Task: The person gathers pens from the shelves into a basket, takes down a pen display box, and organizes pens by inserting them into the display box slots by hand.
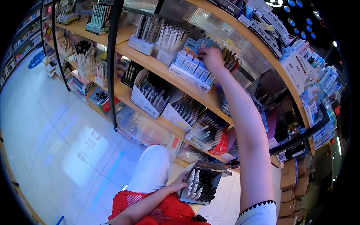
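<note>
My left hand (pixel 179 183) grips the side of a dark open box of pens (pixel 200 185), held low over my lap. White figure-like tops show on its left half and black ones on its right. My right hand (pixel 212 59) reaches up to the upper shelf, its fingers bent against the blue rabbit-printed back card of a display box (pixel 188 85). Small blue-and-white packets (pixel 193 67) stand in rows in that box. The grip looks closed on the card, though the fingertips are partly hidden.
Boxes of white pens (pixel 170 35) stand left of the display box on the wooden shelf (pixel 150 60). Below are more pen boxes (pixel 148 99) and a red box (pixel 220 144). A black shelf post (pixel 112 63) rises at left. Cartons (pixel 288 174) are stacked at lower right.
</note>
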The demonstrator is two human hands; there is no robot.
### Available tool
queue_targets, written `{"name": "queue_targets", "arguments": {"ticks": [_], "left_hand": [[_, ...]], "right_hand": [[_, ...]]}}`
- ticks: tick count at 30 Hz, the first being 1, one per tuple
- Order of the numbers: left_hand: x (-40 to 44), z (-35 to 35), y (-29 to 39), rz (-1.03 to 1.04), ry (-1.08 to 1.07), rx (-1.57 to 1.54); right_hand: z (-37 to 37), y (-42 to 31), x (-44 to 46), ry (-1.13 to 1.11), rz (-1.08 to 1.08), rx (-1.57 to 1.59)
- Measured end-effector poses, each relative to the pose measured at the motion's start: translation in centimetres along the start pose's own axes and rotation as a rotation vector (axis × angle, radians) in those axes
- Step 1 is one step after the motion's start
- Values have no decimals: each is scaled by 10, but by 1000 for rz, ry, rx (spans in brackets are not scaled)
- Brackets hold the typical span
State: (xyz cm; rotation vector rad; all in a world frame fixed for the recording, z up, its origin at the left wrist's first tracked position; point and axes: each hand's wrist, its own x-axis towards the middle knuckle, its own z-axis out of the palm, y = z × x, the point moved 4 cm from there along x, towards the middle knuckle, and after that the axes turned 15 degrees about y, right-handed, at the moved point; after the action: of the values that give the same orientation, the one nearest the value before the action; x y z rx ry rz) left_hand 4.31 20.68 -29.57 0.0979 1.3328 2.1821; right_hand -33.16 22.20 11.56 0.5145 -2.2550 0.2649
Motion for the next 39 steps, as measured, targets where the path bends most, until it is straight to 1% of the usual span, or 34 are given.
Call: {"name": "queue_targets", "arguments": {"ticks": [2,4,5,7,8,9,11,14,15,17,20,21,23,24,27,30,31,34,37,38,39], "left_hand": [[-4,2,6,-56,-3,60],[-7,6,17,54,1,75],[-9,6,19,24,-1,110],[-6,6,18,64,-22,153],[-5,6,16,82,-27,170],[-8,7,25,5,-31,161],[-9,8,25,-17,-24,134],[-10,8,25,54,-35,153],[-9,8,28,91,-36,165],[-11,7,32,98,-32,174],[-13,9,27,81,-32,192],[-16,8,32,55,-29,198],[-13,7,36,32,-20,229],[-13,8,37,55,-21,215],[-12,8,35,98,-12,232],[-12,8,37,63,-22,218],[-11,8,37,70,-24,225],[-9,7,35,85,-42,249],[-10,8,37,66,-67,246],[-12,8,39,53,-67,233],[-12,8,41,42,-69,223]], "right_hand": [[8,-1,-2,-18,9,-21],[14,0,1,-21,11,-106],[15,1,3,-24,11,-148],[17,2,3,5,-6,-150],[18,2,4,15,-18,-146],[18,3,6,-25,-49,-82],[14,6,10,-88,-85,31],[9,7,8,-152,50,40],[10,10,7,-126,30,36],[16,14,5,-71,-9,29],[34,25,2,-126,86,99],[41,39,1,-188,148,82],[41,43,3,-200,69,37],[45,42,5,-202,23,26],[55,60,1,-16,-153,109],[49,50,2,-307,172,189],[47,46,2,-337,255,200],[52,50,6,-382,253,104],[55,58,6,-370,353,124],[52,59,7,-333,316,83],[41,40,6,-294,279,40]]}}
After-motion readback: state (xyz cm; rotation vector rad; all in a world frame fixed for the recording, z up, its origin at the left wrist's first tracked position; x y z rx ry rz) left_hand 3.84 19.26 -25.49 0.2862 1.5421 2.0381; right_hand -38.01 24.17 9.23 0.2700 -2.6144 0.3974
